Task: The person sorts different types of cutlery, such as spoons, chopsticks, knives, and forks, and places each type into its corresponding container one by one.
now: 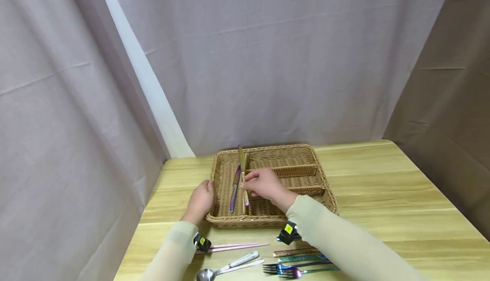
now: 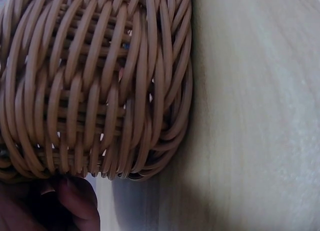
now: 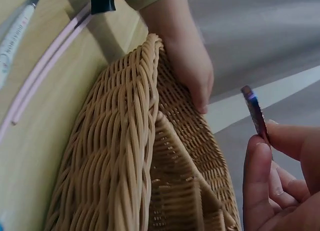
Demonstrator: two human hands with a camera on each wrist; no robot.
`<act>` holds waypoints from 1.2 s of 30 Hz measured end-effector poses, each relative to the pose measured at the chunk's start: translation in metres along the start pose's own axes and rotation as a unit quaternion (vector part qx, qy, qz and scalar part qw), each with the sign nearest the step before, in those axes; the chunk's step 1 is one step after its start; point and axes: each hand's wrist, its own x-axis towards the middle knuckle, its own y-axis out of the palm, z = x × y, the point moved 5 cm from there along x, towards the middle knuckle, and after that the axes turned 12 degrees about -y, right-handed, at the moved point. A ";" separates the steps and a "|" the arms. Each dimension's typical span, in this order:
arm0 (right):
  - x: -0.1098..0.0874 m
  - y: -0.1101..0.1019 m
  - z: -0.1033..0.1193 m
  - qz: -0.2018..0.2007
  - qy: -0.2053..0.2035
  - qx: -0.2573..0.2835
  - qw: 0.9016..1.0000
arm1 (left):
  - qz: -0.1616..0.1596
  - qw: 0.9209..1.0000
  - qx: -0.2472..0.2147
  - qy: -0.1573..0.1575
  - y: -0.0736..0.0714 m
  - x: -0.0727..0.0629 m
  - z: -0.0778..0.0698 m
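Note:
A wicker basket [image 1: 273, 220] with several compartments stands on the table. My left hand [image 1: 200, 201] grips its left rim; in the left wrist view, the woven wall [image 2: 90, 86] fills much of the picture and the fingers [image 2: 80, 198] show beneath it. Over the divider beside the long left compartment, my right hand [image 1: 266, 184] pinches a gold table knife [image 1: 242, 159] by its handle, blade pointing away. The right wrist view shows the handle's end [image 3: 255, 111] between thumb and fingers. Inside the left compartment lies a purple table knife [image 1: 235, 190].
In front of the basket lie pink chopsticks [image 1: 239, 247], a spoon [image 1: 206, 274] with a patterned handle, and several forks [image 1: 273, 268]. Brown and green textured handles [image 1: 298, 252] lie close to the right forearm. A grey curtain [image 1: 268, 59] hangs behind the table.

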 end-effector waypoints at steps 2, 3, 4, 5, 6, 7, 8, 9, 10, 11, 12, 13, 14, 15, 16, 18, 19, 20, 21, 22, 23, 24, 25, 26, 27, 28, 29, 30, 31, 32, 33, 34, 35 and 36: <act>0.007 0.011 -0.001 0.002 0.002 0.000 1.000 | -0.002 1.000 -0.002 -0.002 -0.001 0.000 0.002; 0.011 0.016 -0.002 0.002 0.000 -0.002 1.000 | -0.002 1.000 -0.004 -0.002 -0.001 -0.001 0.002; 0.014 0.020 -0.002 0.002 0.000 0.000 1.000 | -0.002 1.000 -0.004 -0.001 0.000 0.000 0.003; 0.018 0.024 -0.002 0.001 -0.003 -0.005 1.000 | -0.001 1.000 -0.005 -0.001 0.000 0.000 0.004; 0.021 0.028 -0.002 0.002 -0.010 -0.013 1.000 | 0.000 1.000 -0.006 -0.001 0.001 0.000 0.005; 0.024 0.032 -0.002 0.004 -0.016 -0.020 1.000 | 0.001 1.000 -0.008 -0.003 0.002 0.000 0.005; 0.026 0.036 -0.001 0.008 -0.023 -0.030 0.999 | 0.001 1.000 -0.011 -0.003 0.002 0.000 0.006; 0.028 0.041 -0.002 0.013 -0.032 -0.044 0.998 | 0.001 1.000 -0.012 -0.005 0.003 0.000 0.007; 0.029 0.045 -0.001 0.021 -0.040 -0.057 0.997 | 0.000 1.000 -0.014 -0.006 0.003 0.000 0.007; 0.030 0.049 -0.001 0.028 -0.051 -0.076 0.995 | 0.000 1.000 -0.017 -0.008 0.004 -0.001 0.007; 0.031 0.053 -0.002 0.036 -0.059 -0.094 0.993 | 0.000 1.000 -0.018 -0.010 0.004 -0.001 0.007; 0.031 0.057 -0.002 0.044 -0.065 -0.111 0.991 | 0.000 1.000 -0.019 -0.009 0.004 -0.002 0.007; 0.031 0.060 -0.002 0.049 -0.073 -0.130 0.988 | 0.000 1.000 -0.018 -0.008 0.004 -0.002 0.007; 0.031 0.063 -0.002 0.054 -0.082 -0.152 0.983 | 0.001 1.000 -0.017 -0.006 0.005 -0.001 0.006; 0.031 0.065 -0.002 0.058 -0.084 -0.167 0.981 | 0.003 1.000 -0.017 -0.004 0.005 -0.001 0.006; 0.031 0.069 -0.004 0.063 -0.088 -0.193 0.975 | 0.005 1.000 -0.015 -0.001 0.007 0.000 0.004; 0.031 0.071 -0.005 0.064 -0.091 -0.202 0.973 | 0.005 1.000 -0.014 0.000 0.007 0.001 0.003; 0.032 0.072 -0.006 0.065 -0.091 -0.207 0.972 | 0.004 1.000 -0.014 0.001 0.008 0.002 0.003; 0.033 0.073 -0.008 0.065 -0.093 -0.211 0.971 | 0.004 1.000 -0.014 0.002 0.009 0.002 0.002; 0.034 0.074 -0.009 0.066 -0.093 -0.214 0.970 | 0.003 1.000 -0.014 0.001 0.009 0.003 0.001; 0.035 0.074 -0.011 0.065 -0.095 -0.217 0.969 | 0.003 1.000 -0.014 0.001 0.010 0.003 0.001; 0.037 0.075 -0.013 0.065 -0.100 -0.222 0.968 | 0.003 1.000 -0.014 0.001 0.010 0.004 0.001; 0.038 0.076 -0.014 0.067 -0.103 -0.226 0.966 | 0.002 1.000 -0.013 0.002 0.011 0.005 0.001; 0.039 0.076 -0.015 0.073 -0.103 -0.228 0.965 | 0.001 1.000 -0.012 0.003 0.011 0.005 0.000; 0.040 0.077 -0.017 0.078 -0.103 -0.233 0.964 | 0.001 1.000 -0.012 0.004 0.012 0.006 0.000; 0.041 0.078 -0.017 0.085 -0.103 -0.238 0.962 | 0.000 1.000 -0.013 0.005 0.013 0.006 0.000; 0.042 0.078 -0.018 0.092 -0.099 -0.241 0.961 | -0.001 1.000 -0.013 0.007 0.013 0.007 -0.001; 0.042 0.079 -0.018 0.099 -0.098 -0.245 0.960 | -0.002 1.000 -0.012 0.008 0.014 0.008 -0.001; 0.042 0.080 -0.018 0.107 -0.092 -0.246 0.959 | -0.005 1.000 -0.011 0.011 0.014 0.008 -0.001; 0.042 0.081 -0.018 0.113 -0.089 -0.250 0.957 | -0.006 1.000 -0.011 0.013 0.014 0.008 -0.002; 0.042 0.083 -0.017 0.119 -0.087 -0.256 0.956 | -0.007 1.000 -0.010 0.014 0.014 0.008 -0.002; 0.041 0.084 -0.015 0.124 -0.087 -0.262 0.953 | -0.007 1.000 -0.010 0.014 0.014 0.009 -0.002; 0.041 0.085 -0.016 0.129 -0.086 -0.271 0.950 | -0.007 1.000 -0.008 0.014 0.014 0.008 -0.002; 0.042 0.087 -0.016 0.135 -0.088 -0.279 0.947 | -0.007 1.000 -0.007 0.013 0.015 0.008 -0.002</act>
